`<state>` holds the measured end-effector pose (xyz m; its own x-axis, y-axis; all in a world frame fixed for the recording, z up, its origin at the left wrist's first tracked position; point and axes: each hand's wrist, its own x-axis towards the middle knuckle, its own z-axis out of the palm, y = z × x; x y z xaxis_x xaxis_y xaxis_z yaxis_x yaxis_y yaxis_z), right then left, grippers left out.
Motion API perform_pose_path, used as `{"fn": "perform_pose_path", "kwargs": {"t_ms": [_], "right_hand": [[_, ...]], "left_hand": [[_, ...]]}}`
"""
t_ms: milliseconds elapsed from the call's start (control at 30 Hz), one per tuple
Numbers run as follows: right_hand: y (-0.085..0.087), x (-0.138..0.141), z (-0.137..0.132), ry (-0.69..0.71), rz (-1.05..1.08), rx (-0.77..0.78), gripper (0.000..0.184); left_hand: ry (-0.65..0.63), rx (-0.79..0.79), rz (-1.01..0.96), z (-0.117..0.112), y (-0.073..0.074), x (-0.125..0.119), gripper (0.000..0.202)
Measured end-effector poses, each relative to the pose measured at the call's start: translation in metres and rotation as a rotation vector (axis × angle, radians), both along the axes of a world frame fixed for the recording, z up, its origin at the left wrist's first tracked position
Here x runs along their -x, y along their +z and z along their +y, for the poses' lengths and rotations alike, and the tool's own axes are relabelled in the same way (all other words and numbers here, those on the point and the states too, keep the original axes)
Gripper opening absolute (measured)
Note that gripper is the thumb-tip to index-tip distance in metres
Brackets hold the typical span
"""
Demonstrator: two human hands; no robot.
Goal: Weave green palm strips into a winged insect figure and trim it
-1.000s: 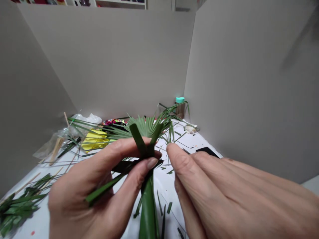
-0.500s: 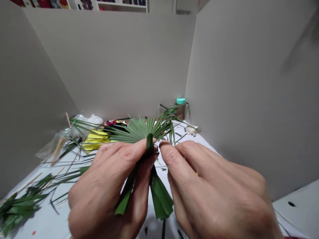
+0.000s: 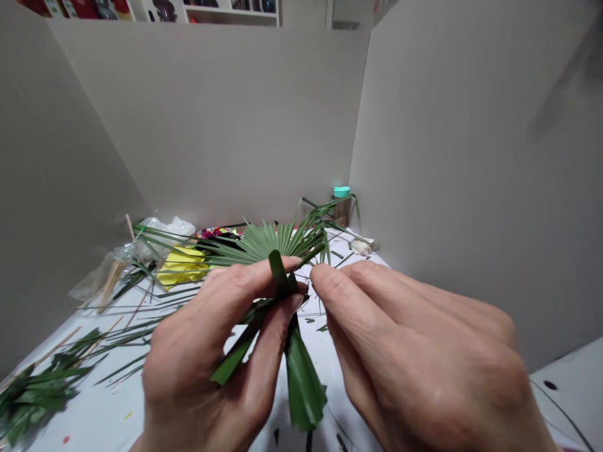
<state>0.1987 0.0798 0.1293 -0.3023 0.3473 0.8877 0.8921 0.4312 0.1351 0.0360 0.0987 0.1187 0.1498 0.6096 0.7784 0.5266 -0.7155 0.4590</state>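
Observation:
Between thumb and forefinger, my left hand [image 3: 202, 339] pinches a folded piece of green palm leaf [image 3: 304, 383]. One broad end of it hangs below the fingers, another end sticks out under the palm, and short strips rise above the fingertips. My right hand [image 3: 414, 358] is just to the right, its thumb and fingers drawn together close to the fold. Whatever lies between those fingertips is too small or hidden to make out. Behind both hands spreads a fan-shaped palm leaf [image 3: 266, 242] on the white table [image 3: 108, 417].
Cut leaves [image 3: 35, 395] lie at the left with thin sticks. Further back are a yellow crumpled piece [image 3: 183, 269], clear plastic bags [image 3: 169, 231] and a teal-lidded bottle [image 3: 342, 207]. Grey partitions [image 3: 211, 125] enclose the table; leaf scraps are scattered over it.
The folded leaf has tilted in my left hand, and a strip now points up to the right above the fingers. Both hands have shifted slightly right.

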Motion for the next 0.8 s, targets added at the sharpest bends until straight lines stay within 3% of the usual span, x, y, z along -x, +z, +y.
{"fn": "perform_pose_path", "kwargs": {"t_ms": [200,333,633,800], "right_hand": [[0.003,-0.008,-0.006,-0.012,-0.031,0.037,0.023],[0.005,-0.018,-0.012,0.007,-0.076,0.091,0.021],[0.016,-0.001,-0.005,-0.04,-0.03,0.036,0.029],[0.011,-0.005,-0.01,-0.017,-0.008,0.054,0.028]], "left_hand": [[-0.2,0.279,-0.233,0.004,0.009,0.002,0.02],[-0.309,0.413,-0.26,0.008,0.018,0.002,0.012],[-0.14,0.303,-0.304,0.006,0.017,0.0,0.023],[-0.131,0.29,-0.303,0.007,0.017,0.0,0.021]]}}
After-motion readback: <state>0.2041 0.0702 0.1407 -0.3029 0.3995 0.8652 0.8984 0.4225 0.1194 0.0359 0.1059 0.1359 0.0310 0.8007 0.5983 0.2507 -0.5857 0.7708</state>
